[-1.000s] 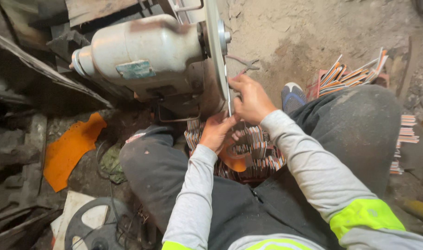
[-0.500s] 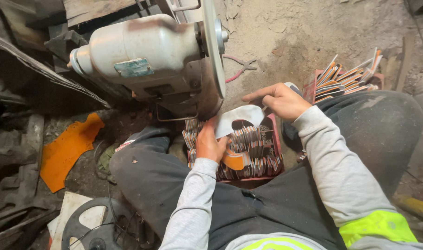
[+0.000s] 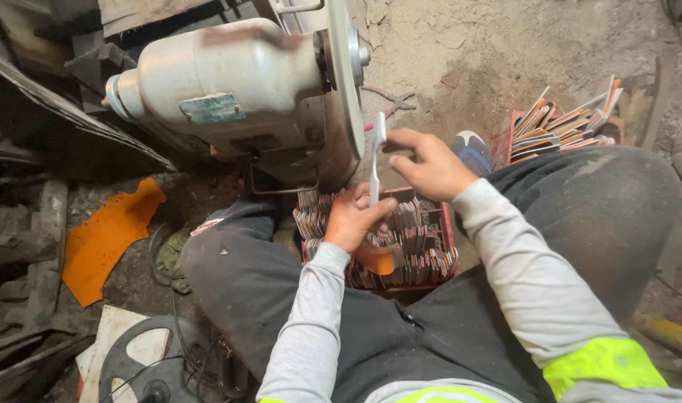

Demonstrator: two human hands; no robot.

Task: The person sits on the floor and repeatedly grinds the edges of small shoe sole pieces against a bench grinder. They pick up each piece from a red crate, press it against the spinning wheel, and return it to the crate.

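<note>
Both hands pinch a thin white strip [image 3: 375, 160] upright just beside the grinder's disc [image 3: 346, 71]: right hand [image 3: 430, 163] near its top, left hand [image 3: 354, 218] at its foot, possibly touching the disc, above a red crate [image 3: 449, 224] of flat pieces.
</note>
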